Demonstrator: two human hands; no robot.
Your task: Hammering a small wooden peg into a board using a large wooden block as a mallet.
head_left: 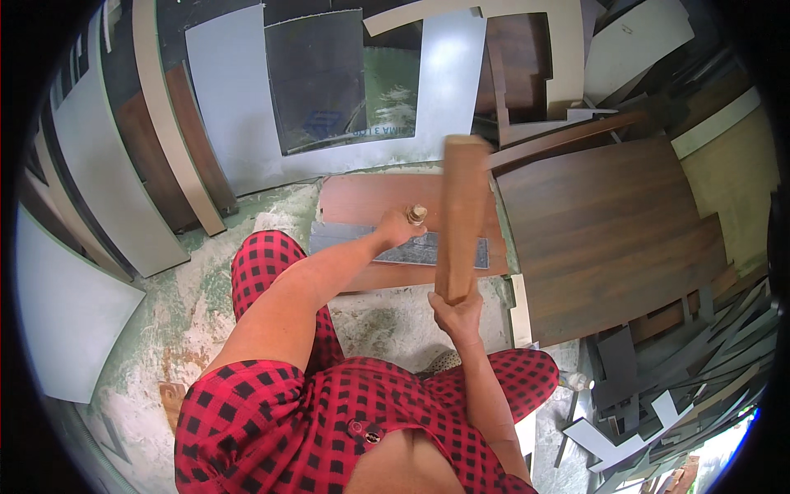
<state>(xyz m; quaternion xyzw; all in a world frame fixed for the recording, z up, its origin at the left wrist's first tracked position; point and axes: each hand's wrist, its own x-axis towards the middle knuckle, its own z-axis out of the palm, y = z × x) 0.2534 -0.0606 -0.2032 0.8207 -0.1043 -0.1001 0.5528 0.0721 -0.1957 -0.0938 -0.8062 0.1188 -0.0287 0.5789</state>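
Note:
My left hand (398,228) is closed round an upright chisel (417,215) with a round wooden handle end and a metal ring. Its blade is hidden below my fist. Under it lies a dark grey strip (362,240) across a reddish-brown board (370,193) on the floor. My right hand (458,318) grips the near end of a thick, squared wooden club (462,218). The club is raised just right of the chisel, apart from it, and its far end is slightly blurred. It covers part of the strip and board.
A wide dark brown panel (609,239) lies at the right. Beyond it, narrow offcuts (691,354) are heaped. White and grey panels (107,156) lean at the left, and a white cut-out frame (451,74) stands at the back. My knees flank the rough concrete floor (370,321).

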